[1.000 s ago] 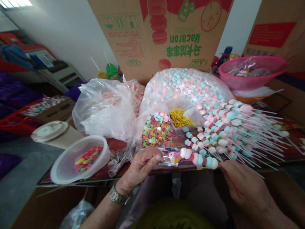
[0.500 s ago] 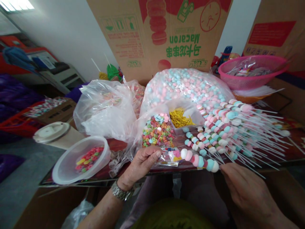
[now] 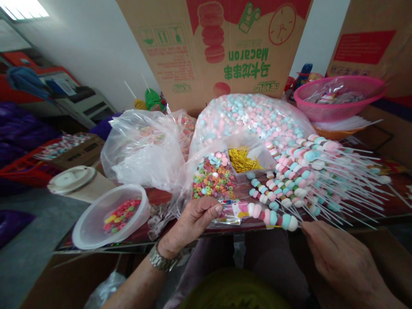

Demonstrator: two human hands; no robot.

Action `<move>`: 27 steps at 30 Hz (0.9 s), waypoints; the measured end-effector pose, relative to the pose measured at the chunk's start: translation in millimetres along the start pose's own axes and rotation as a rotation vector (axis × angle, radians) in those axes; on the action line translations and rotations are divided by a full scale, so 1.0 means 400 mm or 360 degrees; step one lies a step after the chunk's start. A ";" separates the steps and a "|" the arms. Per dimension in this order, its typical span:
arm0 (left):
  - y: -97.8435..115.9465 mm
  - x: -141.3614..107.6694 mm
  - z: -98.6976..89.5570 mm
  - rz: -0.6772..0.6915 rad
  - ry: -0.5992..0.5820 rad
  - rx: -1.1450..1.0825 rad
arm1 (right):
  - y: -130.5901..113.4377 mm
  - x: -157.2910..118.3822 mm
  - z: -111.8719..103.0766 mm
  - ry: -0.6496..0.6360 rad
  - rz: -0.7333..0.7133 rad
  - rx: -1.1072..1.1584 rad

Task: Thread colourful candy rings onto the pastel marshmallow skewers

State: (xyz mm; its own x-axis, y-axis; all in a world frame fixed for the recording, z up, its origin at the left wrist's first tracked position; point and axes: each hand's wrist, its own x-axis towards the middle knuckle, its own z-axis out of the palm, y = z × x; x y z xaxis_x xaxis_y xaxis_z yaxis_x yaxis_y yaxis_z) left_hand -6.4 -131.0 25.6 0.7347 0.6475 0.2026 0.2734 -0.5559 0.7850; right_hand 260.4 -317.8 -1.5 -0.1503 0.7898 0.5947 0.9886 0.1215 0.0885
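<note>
My left grip (image 3: 189, 225) pinches a clear sleeve (image 3: 230, 212) over a marshmallow skewer (image 3: 270, 217), lying nearly level, end leftward; my right grip (image 3: 337, 259) meets its far end, hold unclear.

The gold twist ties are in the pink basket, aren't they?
No, that part is wrong. The gold twist ties are not in the pink basket. They lie in a clear plastic tray next to the coloured candy rings, as the head view shows.
</note>
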 end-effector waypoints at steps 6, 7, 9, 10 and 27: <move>-0.017 -0.013 0.011 -0.0083 0.0047 -0.0254 | -0.024 -0.003 0.002 0.0153 0.0297 0.0139; -0.018 -0.014 0.012 -0.0095 0.0058 -0.0286 | -0.031 0.000 0.002 0.0159 0.0316 0.0165; -0.017 -0.015 0.012 -0.0121 0.0052 -0.0335 | -0.042 0.005 0.003 0.0174 0.0289 0.0169; -0.015 -0.014 0.012 -0.0140 0.0046 -0.0351 | -0.046 0.006 0.004 0.0189 0.0238 0.0144; 0.016 0.028 0.015 -0.0002 -0.0294 0.0144 | -0.026 0.026 -0.001 -0.0492 0.0254 0.0623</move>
State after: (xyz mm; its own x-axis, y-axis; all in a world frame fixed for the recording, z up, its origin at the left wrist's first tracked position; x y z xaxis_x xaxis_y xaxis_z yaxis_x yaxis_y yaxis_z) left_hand 7.2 -130.5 29.6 0.8336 0.5459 0.0843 0.3227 -0.6052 0.7278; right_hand 248.4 -311.2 4.1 -0.0498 0.9502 0.3078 0.9333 0.1540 -0.3245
